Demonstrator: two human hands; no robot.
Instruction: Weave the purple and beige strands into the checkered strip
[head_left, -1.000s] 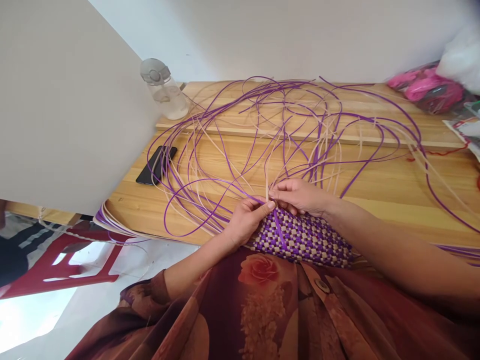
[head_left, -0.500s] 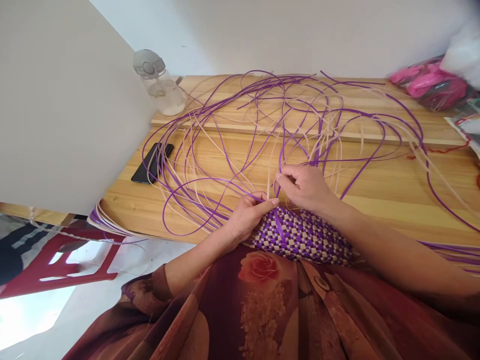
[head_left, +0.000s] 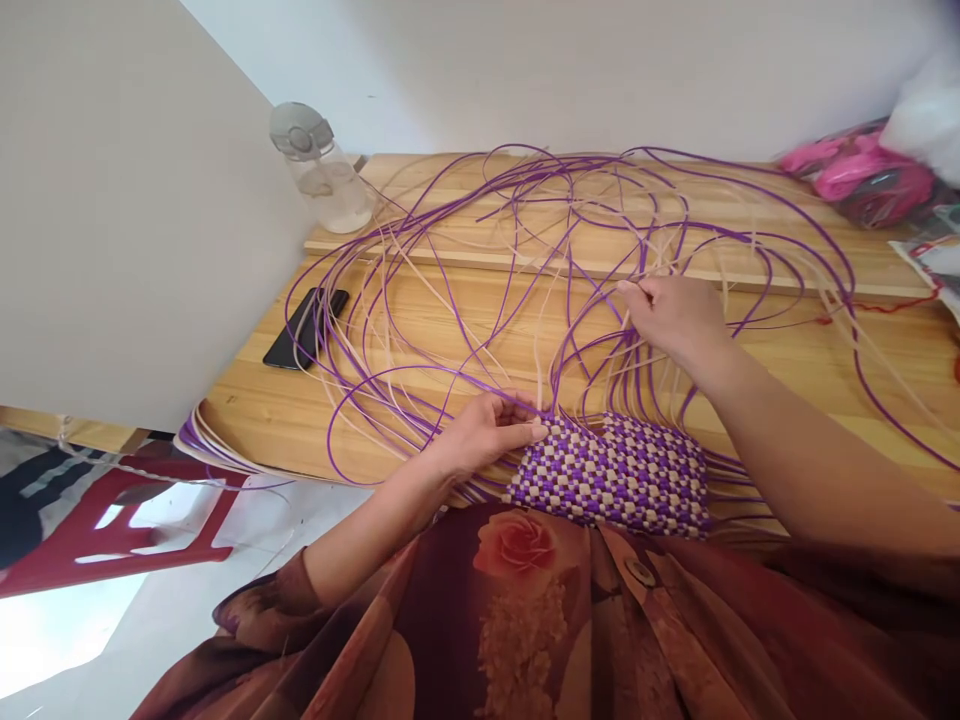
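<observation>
A purple and beige checked woven piece (head_left: 615,475) lies at the table's front edge, against the flowered garment. My left hand (head_left: 491,430) pinches its upper left corner, thumb on top. Long purple and beige strips (head_left: 525,175) fan out from its edges across the table. Up and to the right of the woven piece, my right hand (head_left: 671,310) is closed, thumb and forefinger pinched on a purple strip that curves back to the corner by my left hand.
A clear bottle with a grey lid (head_left: 326,180) stands at the back left. Strips cross a black phone (head_left: 304,328) on the wooden table (head_left: 247,400). Pink material in plastic (head_left: 870,175) lies at the back right. Below left is a red chair (head_left: 150,530).
My right hand has moved up and to the right, away from the woven piece, drawing a purple strip. My left hand has stayed at the corner, slightly lower.
</observation>
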